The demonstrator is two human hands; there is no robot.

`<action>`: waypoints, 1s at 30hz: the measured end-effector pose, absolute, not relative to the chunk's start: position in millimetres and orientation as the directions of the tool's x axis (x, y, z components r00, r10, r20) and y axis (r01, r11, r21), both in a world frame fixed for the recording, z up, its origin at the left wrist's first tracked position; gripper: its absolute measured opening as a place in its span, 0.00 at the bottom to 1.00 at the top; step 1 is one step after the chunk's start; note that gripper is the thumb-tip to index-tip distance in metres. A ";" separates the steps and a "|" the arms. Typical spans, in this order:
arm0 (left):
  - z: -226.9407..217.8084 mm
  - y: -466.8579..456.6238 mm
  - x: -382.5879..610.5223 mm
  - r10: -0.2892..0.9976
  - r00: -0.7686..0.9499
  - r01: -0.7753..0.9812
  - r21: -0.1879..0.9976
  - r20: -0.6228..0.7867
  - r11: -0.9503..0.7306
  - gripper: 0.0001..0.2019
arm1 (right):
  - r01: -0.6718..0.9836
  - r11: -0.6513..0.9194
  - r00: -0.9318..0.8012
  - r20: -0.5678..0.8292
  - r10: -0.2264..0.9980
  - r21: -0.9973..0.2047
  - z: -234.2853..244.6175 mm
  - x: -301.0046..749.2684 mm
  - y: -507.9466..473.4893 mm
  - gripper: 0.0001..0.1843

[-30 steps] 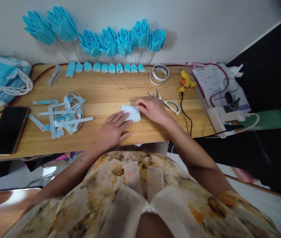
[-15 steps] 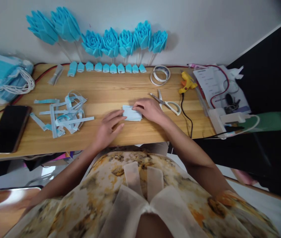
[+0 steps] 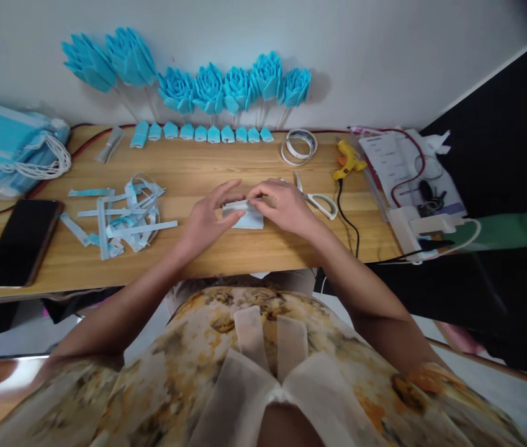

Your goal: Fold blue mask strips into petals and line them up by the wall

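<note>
A small pale-blue rectangle of pleated mask fabric point(image 3: 250, 218) lies on the wooden table in front of me. My right hand point(image 3: 282, 205) pinches its upper right edge, fingertips pressed together. My left hand point(image 3: 210, 217) is at the left end, fingers apart and the thumb lying over the fabric. Just beyond my right hand are white-handled scissors point(image 3: 321, 203), their blades partly hidden by the hand. Cut blue-and-white strips point(image 3: 128, 214) lie in a loose heap to the left of my left hand.
Blue fabric flowers point(image 3: 210, 90) on sticks lean along the wall, with a row of small folded blue pieces point(image 3: 200, 133) below. Tape rolls point(image 3: 298, 147), a yellow glue gun point(image 3: 349, 159) and a power strip point(image 3: 405, 233) are right. A phone point(image 3: 21, 242) and packed masks point(image 3: 2, 146) are left.
My left hand has moved up and its thumb now lies over the fabric. The right hand keeps its pinch at the upper edge. The whole view has shifted slightly.
</note>
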State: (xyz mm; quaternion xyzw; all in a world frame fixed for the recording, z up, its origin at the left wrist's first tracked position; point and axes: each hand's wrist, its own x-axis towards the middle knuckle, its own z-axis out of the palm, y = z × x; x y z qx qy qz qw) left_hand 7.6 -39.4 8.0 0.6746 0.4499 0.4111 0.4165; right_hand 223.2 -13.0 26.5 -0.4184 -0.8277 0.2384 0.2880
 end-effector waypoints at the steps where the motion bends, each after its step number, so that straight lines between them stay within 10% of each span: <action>1: 10.7 -35.0 10.7 0.955 0.251 0.276 0.934 0.159 -0.228 0.28 | 0.539 0.517 -0.465 0.277 0.841 -0.665 29.1 222.3 -12.2 0.07; 8: 28.3 -9.7 25.2 0.946 0.304 0.077 0.992 -0.115 0.096 0.16 | 0.414 0.451 -0.321 0.337 0.885 -0.791 40.2 222.5 11.9 0.11; 15: 29.9 20.1 16.2 0.979 0.192 -0.269 0.955 -0.076 0.127 0.22 | 0.315 0.516 -0.260 0.451 0.854 -0.796 51.5 235.6 28.3 0.19; 30: 8.4 13.0 8.7 0.978 0.163 -0.143 0.978 -0.129 0.153 0.18 | 0.286 0.426 -0.373 0.310 0.874 -0.858 15.2 216.9 40.9 0.10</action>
